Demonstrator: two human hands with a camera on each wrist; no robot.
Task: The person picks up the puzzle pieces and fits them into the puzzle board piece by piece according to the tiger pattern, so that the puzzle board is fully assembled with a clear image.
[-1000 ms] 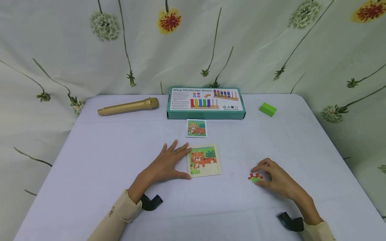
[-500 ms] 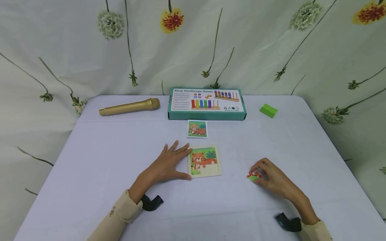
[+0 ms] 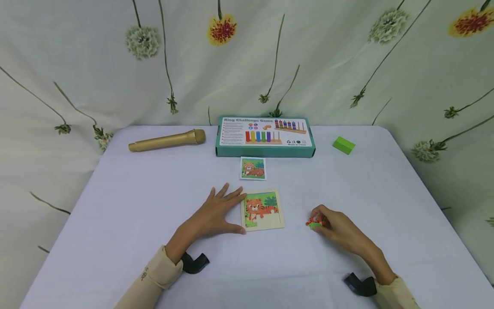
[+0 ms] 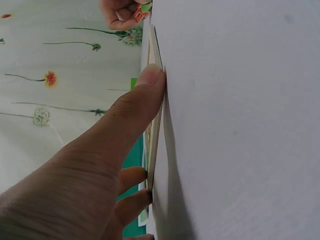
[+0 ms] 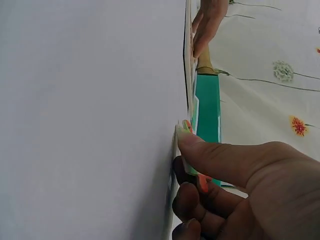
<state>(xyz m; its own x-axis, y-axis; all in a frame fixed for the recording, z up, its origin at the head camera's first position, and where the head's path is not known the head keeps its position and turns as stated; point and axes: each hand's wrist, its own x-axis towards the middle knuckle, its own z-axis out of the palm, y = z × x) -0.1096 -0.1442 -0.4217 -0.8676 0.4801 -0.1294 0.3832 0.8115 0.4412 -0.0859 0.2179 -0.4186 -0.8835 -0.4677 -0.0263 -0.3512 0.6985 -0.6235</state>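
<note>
A square wooden tiger puzzle board (image 3: 263, 222) lies at the middle of the table, with bare wood showing at its lower right. My left hand (image 3: 214, 213) rests along the board's left edge, fingers spread; in the left wrist view the thumb (image 4: 150, 76) touches the near edge. To the right of the board, my right hand (image 3: 341, 227) pinches a small orange and green puzzle piece (image 3: 315, 225) between thumb and fingers, low over the tablecloth. The right wrist view shows the same piece (image 5: 202, 183) partly hidden behind the thumb.
A small tiger picture card (image 3: 253, 168) lies beyond the board, just in front of a teal Ring Challenge Game box (image 3: 266, 151). A gold microphone (image 3: 166, 140) lies at the back left, a green block (image 3: 344, 145) at the back right. A flowered cloth hangs behind.
My right hand has moved left toward the board, carrying the puzzle piece, which turned slightly in the fingers. The left hand stays at the board's edge.
</note>
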